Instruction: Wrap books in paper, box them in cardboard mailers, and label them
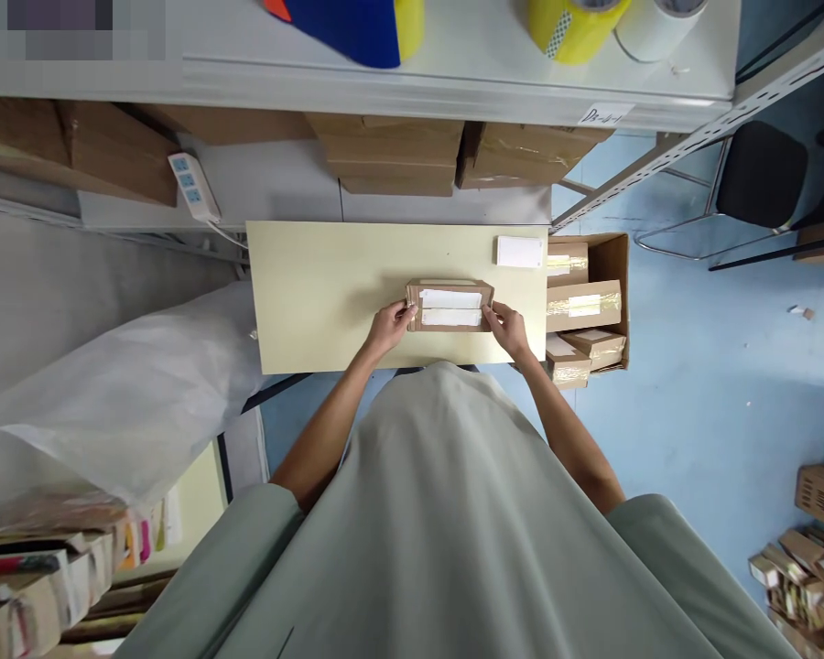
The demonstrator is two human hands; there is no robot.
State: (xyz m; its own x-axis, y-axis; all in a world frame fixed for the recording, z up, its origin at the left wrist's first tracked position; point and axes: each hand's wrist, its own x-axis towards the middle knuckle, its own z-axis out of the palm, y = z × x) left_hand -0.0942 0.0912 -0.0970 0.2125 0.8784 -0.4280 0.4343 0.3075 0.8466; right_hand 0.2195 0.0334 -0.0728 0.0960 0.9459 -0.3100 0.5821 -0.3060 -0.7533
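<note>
Small cardboard box [451, 308] lies on the pale yellow table [316, 293], right of its middle and close to the near edge; two white labels sit on its upper face, one above the other. Left hand [391, 326] grips the box's left end, thumb and fingers closed on it; right hand [508, 328] pinches the right end likewise. White card-like item [520, 252] lies near the table's far right corner, apart from the box. Just beside the table's right end, an open carton [608, 259] holds several taped boxes [563, 318]. Beyond the far edge: larger brown cartons [391, 151] and a white power strip [193, 188]. Shelf [467, 87] above bears a yellow tape roll [569, 35] touching or just beside a white roll [655, 35].
</note>
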